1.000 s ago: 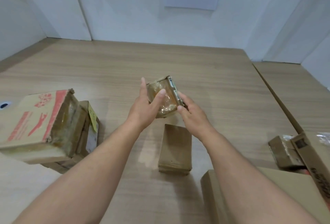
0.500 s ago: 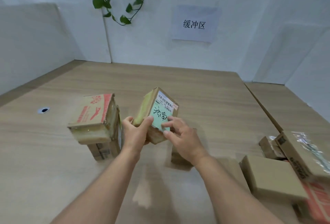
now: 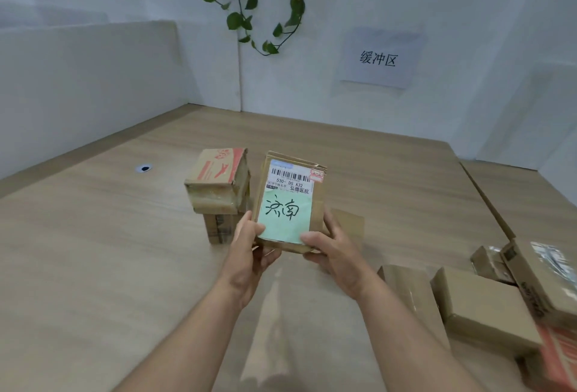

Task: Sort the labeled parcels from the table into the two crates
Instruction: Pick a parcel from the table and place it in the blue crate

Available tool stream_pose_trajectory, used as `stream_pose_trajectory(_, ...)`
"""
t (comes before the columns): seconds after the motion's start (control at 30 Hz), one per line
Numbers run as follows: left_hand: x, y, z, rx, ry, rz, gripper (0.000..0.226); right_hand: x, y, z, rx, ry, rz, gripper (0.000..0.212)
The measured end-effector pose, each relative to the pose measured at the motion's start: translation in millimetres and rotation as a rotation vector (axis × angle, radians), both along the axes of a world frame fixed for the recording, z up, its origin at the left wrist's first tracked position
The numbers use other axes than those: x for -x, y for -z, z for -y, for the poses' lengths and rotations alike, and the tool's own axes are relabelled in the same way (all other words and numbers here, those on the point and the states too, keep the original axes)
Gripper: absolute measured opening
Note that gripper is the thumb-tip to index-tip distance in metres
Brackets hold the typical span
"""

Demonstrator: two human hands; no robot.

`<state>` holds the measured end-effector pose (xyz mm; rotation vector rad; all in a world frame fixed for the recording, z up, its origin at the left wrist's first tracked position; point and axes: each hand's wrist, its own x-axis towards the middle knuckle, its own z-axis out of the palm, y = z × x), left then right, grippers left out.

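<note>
Labelled parcel (image 3: 288, 201) upright above table (image 3: 93, 266), lower corners gripped by left hand (image 3: 249, 254) and right hand (image 3: 334, 254) fingers

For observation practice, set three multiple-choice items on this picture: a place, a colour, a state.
1. The red-printed box sits: A on the floor; B on another box; C in a hand.
2. The handwritten note on the held parcel is: A pink; B yellow; C green.
3. The held parcel is: A gripped by both hands; B flat on the table; C in one hand.
Key: B, it tops a stack; C, green under the barcode; A, left hand and right hand grip it.
</note>
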<state>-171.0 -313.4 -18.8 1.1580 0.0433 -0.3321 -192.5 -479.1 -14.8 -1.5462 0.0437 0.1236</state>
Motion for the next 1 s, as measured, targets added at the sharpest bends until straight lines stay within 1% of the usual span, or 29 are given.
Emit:
stream_pose_trajectory(0.07,14.9,-1.3,-1.8,-0.116,0.021,0.01,0.062,9.4,-2.3,3.6,-0.029,-0.004,0.025,0.067)
stream_pose_trajectory(0.13,28.0,-2.5,-5.8,-0.235,0.035,0.04,0.059,17.3,-3.9,8.7,-0.045,-0.01,0.037,0.074)
stream_pose_trajectory(0.23,44.7,-2.6,-15.9,-0.312,0.026,0.042,0.056,27.3,-4.7,11.0,0.004,-0.079,0.042,0.088)
stream_pose_trajectory(0.3,56.8,-2.5,-24.6,-0.344,0.008,0.037,0.056,33.2,-2.5,6.2,0.023,-0.126,0.033,0.092)
stream_pose_trajectory(0.47,86.2,-1.7,-47.7,-0.413,-0.068,0.006,0.058,44.1,5.8,-15.8,0.026,-0.264,0.022,0.087)
stream_pose_trajectory(0.6,107.5,-9.9,-64.7,-0.52,-0.114,0.017,0.076,43.7,7.0,-34.1,0.008,-0.3,0.021,0.079)
stream_pose_trajectory(0.7,121.7,-13.3,-84.9,-0.618,-0.194,0.026,0.078,42.5,10.2,-51.2,-0.021,-0.37,0.024,0.082)
stream_pose_trajectory(0.77,128.0,-15.8,-92.1,-0.683,-0.233,0.023,0.085,39.6,12.5,-53.7,-0.039,-0.362,0.03,0.08)
stream_pose_trajectory(0.8,139.1,-14.8,-108.5,-0.71,-0.311,0.009,0.087,39.8,11.6,-70.6,-0.044,-0.413,0.022,0.079)
stream_pose_trajectory(0.87,147.4,-12.8,-121.4,-0.769,-0.369,0.03,0.071,37.2,13.0,-80.9,-0.041,-0.446,0.016,0.077)
stream_pose_trajectory(0.9,152.0,-10.7,-129.7,-0.837,-0.398,0.04,0.064,35.6,12.8,-88.6,-0.042,-0.464,0.013,0.076)
stream_pose_trajectory(0.93,158.2,-7.3,-141.0,-0.917,-0.435,0.049,0.062,35.8,11.4,-99.9,-0.04,-0.495,0.009,0.074)
stream_pose_trajectory(1.0,168.2,-2.4,-162.7,-1.076,-0.488,0.07,0.066,34.3,11.9,-120.6,-0.025,-0.547,0.008,0.069)
